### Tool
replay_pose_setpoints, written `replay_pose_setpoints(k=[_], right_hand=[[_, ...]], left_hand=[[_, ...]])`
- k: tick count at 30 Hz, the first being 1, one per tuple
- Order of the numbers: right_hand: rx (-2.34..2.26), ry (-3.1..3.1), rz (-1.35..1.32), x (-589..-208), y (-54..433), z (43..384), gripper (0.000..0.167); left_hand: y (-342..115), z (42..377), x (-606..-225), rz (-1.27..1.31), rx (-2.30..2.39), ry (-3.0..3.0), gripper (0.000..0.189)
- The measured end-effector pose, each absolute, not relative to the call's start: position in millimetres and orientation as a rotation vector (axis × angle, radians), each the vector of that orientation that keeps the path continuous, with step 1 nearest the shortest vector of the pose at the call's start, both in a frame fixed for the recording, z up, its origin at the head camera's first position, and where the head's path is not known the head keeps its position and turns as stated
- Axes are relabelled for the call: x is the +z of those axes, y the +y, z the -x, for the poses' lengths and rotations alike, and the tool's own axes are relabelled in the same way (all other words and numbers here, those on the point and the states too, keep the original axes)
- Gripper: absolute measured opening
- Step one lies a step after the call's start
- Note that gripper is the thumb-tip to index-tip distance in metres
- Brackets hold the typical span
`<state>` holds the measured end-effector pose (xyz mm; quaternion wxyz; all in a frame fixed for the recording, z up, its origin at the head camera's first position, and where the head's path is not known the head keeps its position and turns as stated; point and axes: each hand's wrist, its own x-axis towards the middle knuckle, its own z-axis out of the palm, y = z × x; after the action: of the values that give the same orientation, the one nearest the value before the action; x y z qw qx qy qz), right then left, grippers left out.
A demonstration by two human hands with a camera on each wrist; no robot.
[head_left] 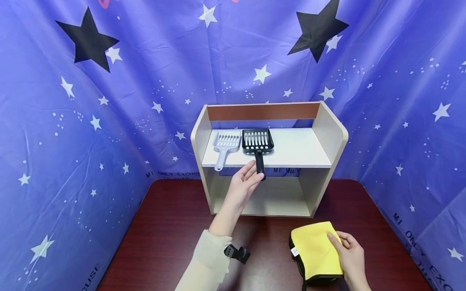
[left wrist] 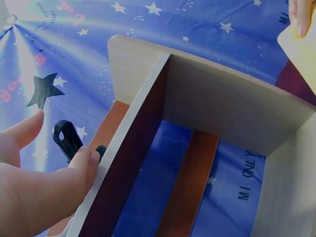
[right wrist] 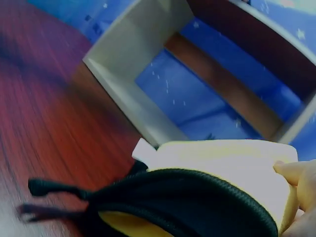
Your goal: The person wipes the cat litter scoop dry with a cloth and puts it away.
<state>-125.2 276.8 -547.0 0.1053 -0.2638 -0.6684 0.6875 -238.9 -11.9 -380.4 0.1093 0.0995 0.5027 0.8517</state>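
Observation:
A black slotted litter scoop (head_left: 257, 139) lies on the upper shelf, its handle (left wrist: 67, 140) sticking out over the front edge. My left hand (head_left: 244, 184) is at that handle, the thumb on one side and the fingers on the other, with a gap between thumb and handle in the left wrist view. Beside it on the left lies a light grey litter scoop (head_left: 227, 142). My right hand (head_left: 350, 254) pinches the right edge of a yellow pouch (head_left: 316, 248), thumb on top. The pouch has black zipper trim (right wrist: 207, 177), a white tag (right wrist: 144, 151) and a gaping mouth.
The small wooden shelf unit (head_left: 261, 161) stands at the back of the dark red table (head_left: 171, 226), with side panels on both sides and an open lower compartment. Blue star-printed curtain (head_left: 145, 81) surrounds the table. A black strap device sits on the left wrist.

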Motion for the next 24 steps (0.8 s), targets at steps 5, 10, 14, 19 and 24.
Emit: replay_pose_setpoints(k=[5,10,14,19,24], right_hand=[[2.002,-1.991,0.913,-561,292,126,0.016],[1.971,-2.122,0.93,-570,301,129,0.052],[1.907,-2.266,0.922,-575,305,130,0.075],[1.825,-2.366,0.917,-579,306,128,0.077],[1.683,-2.424,0.943,-579,308,126,0.073]], left_hand=[[-15,237,-383,-0.308,2.48,1.514,0.065],[-19,234,-385,-0.335,2.471,1.543,0.063],[-22,231,-388,-0.356,2.47,1.559,0.062],[-25,229,-391,-0.371,2.471,1.558,0.061],[-29,228,-394,-0.366,2.481,1.546,0.058]])
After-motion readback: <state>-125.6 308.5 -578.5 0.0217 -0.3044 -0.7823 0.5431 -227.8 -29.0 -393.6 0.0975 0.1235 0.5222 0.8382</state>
